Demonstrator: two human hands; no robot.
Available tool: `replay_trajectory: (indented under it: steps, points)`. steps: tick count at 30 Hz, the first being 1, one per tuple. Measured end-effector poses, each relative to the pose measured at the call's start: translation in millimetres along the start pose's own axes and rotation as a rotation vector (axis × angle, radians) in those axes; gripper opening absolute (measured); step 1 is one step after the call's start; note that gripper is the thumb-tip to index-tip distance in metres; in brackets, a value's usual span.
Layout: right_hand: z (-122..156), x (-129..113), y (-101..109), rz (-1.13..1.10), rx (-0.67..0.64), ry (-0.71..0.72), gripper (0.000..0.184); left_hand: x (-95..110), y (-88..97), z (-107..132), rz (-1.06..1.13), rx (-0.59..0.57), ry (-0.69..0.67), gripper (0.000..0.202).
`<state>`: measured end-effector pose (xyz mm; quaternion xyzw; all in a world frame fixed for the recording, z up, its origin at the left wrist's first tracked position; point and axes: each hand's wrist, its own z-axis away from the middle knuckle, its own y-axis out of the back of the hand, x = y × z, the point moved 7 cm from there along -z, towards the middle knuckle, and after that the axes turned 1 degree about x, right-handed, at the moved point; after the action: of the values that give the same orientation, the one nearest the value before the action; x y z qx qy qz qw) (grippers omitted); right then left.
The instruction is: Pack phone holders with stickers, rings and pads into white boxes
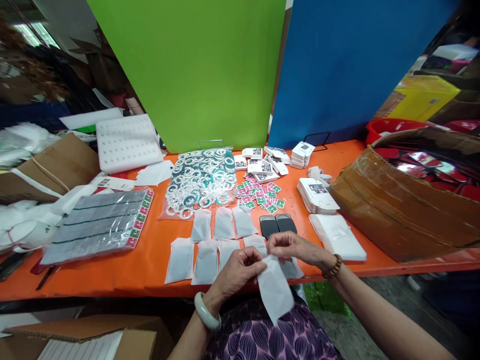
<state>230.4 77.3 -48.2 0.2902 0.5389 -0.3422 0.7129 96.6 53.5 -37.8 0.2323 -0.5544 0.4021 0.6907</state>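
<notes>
A small white paper pouch [275, 290] hangs over my lap at the front edge of the table. The fingers of my left hand [240, 270] pinch its upper left corner. At the other top corner, my right hand [294, 248] is closed on the pouch's edge. Just beyond my hands, several filled translucent white pouches [180, 260] lie in two rows. Two dark flat rounded pieces [269, 226] sit side by side behind my right hand. To the right is a stack of white pouches [337, 236], with a stack of printed white cards [318, 195] behind it.
A bag of silvery rings [202, 180] and scattered red and green stickers [258, 192] lie mid-table. More card stacks [264, 167] stand behind. A cardboard box [405, 200] of red pieces takes up the right; a plastic-wrapped grey pack [99, 222] lies left. Green [195, 75] and blue [337, 75] panels rise behind.
</notes>
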Motion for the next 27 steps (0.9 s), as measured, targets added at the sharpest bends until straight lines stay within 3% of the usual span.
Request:
replay_trajectory:
  steps: [4, 7, 10, 17, 21, 24, 27]
  points:
    - [-19.7, -4.3, 43.0, 0.585, 0.315, 0.062, 0.022, 16.6, 9.6, 3.4, -0.522, 0.112, -0.115, 0.011]
    - [-37.7, 0.1, 53.7, 0.966, 0.306, 0.002, 0.032, 23.2, 10.1, 4.4, -0.657, 0.123, -0.159, 0.015]
    - [-51.3, 4.9, 57.7, 1.045, 0.266, -0.059, 0.035, 24.1, 11.2, 4.0, -0.672, 0.125, -0.189, 0.020]
    - [-59.1, 5.0, 66.8, 0.904, 0.227, -0.021, 0.027, 18.8, 21.3, 1.0, -0.673, 0.155, -0.184, 0.011]
    - [-50.4, -7.0, 73.1, 0.767, 0.294, 0.052, 0.015, 17.0, 23.4, -2.0, -0.675, 0.154, -0.189, 0.013]
    - [-36.5, -30.7, 71.3, 0.437, 0.421, 0.204, 0.018, 17.2, 21.5, -4.9, -0.660, 0.139, -0.200, 0.013]
    - [-22.5, -53.1, 58.2, -0.024, 0.451, 0.349, 0.029, 20.9, 18.3, -6.2, -0.618, 0.129, -0.213, 0.010]
